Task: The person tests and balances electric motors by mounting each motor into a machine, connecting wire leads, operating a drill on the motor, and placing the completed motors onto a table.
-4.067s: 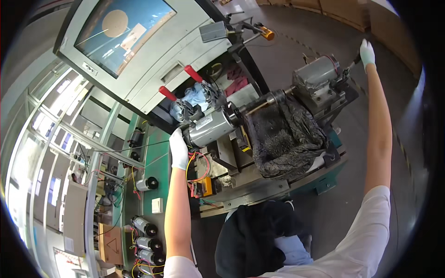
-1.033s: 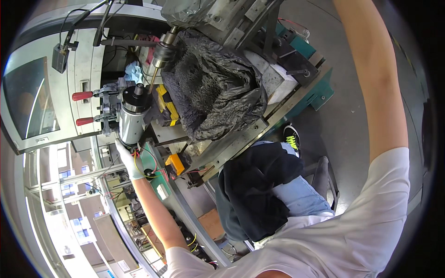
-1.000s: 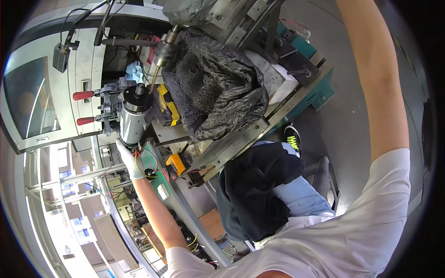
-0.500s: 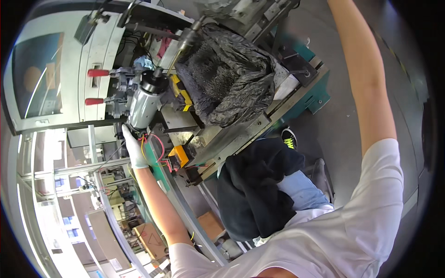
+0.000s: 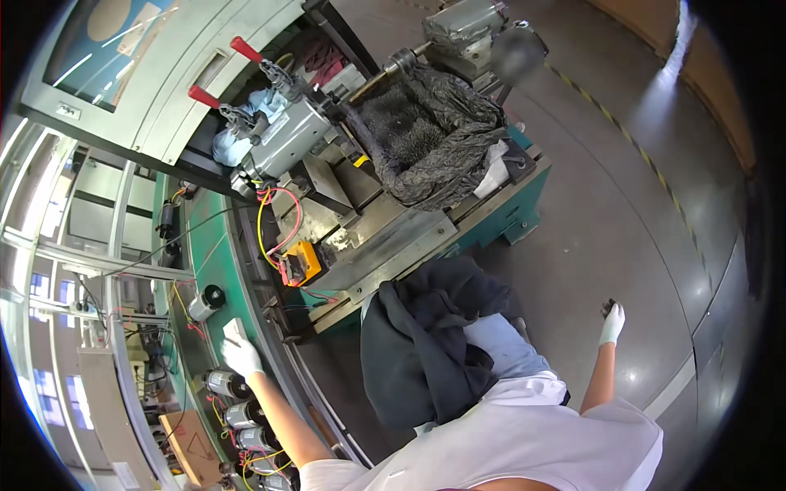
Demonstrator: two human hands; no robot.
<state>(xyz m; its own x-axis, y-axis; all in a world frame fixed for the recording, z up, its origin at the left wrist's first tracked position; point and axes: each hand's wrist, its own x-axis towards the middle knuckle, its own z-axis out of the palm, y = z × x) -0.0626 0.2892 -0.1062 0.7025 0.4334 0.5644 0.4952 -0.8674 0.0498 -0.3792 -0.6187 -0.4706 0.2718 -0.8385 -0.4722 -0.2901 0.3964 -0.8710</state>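
Note:
My left hand, in a white glove, is over the green belt at the left. Its fingers are closed at a small white block. Just beyond it, a grey motor with a black end lies on the belt. My right hand, also gloved, hangs out to the right above the floor. Its fingers look curled, with something dark at their tips that I cannot make out. Farther off, a larger grey motor sits in the bench fixture beside two red-handled toggle clamps, with neither hand on it.
A black plastic-lined bin of dark metal shavings stands on the bench. An orange meter with red and yellow leads lies at the bench's near edge. Several motors line the lower left. A dark jacket hangs in front of me.
My left hand has left the motor in the fixture and come back to the white block. My right arm has swung from the far top down to the right. The view has turned.

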